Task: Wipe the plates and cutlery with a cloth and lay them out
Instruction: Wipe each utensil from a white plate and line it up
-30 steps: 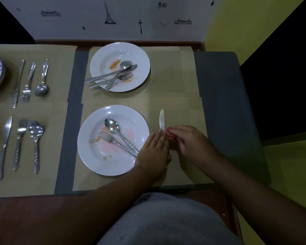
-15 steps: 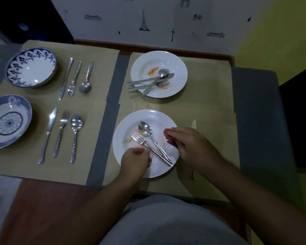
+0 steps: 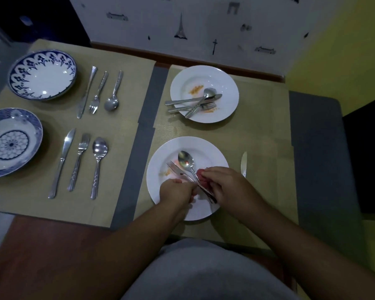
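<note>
Head: near plate [image 3: 204, 148] smeared; cloth [image 3: 202, 180] seemingly red.

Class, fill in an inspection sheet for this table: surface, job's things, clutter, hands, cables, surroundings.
Surface: tan placemats on a table.
Job's things: soiled near plate with fork and spoon; soiled far plate with piled cutlery; knife on the mat beside the near plate; blue-patterned plates beside laid-out cutlery.
Clutter: nothing seen.
Hands: left hand grips the fork handle; right hand holds red cloth.
Cables: nothing seen.
Surroundings: white stickered wall, yellow wall.
</note>
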{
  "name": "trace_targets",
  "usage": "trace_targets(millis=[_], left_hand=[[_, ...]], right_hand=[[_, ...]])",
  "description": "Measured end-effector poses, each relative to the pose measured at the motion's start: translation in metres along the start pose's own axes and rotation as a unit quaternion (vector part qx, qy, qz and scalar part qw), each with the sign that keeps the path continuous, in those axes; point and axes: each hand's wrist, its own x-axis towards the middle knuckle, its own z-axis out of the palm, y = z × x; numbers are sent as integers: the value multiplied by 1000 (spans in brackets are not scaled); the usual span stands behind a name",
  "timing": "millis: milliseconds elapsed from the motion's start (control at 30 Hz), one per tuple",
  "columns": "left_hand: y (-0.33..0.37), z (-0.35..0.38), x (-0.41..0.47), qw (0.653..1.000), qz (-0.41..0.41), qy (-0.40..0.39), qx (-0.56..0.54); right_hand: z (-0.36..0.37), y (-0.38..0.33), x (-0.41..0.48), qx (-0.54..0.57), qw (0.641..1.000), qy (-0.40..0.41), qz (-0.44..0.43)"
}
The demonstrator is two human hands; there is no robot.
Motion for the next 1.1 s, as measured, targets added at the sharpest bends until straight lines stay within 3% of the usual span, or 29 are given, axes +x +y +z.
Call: trace_targets(millis=[367,767,867,1033,1100], left_hand=[[13,-25,-24,983,-39,-113,-141],[0,-50,-32,987,135,-76,29],[1,-51,-34,988,141,-69,9],[0,-58,-37,988,127,-86,8],[-1,-62,-36,987,139,-77,26]], right_hand=[[-2,-9,7,34,998,45,17],[13,-19,28,-90,994,-34,-51],[9,-4,42,-98,995,13,-9],[21,-20,27,-93,992,-47,-69],[17,-10,37,-107,993,-30,-47]])
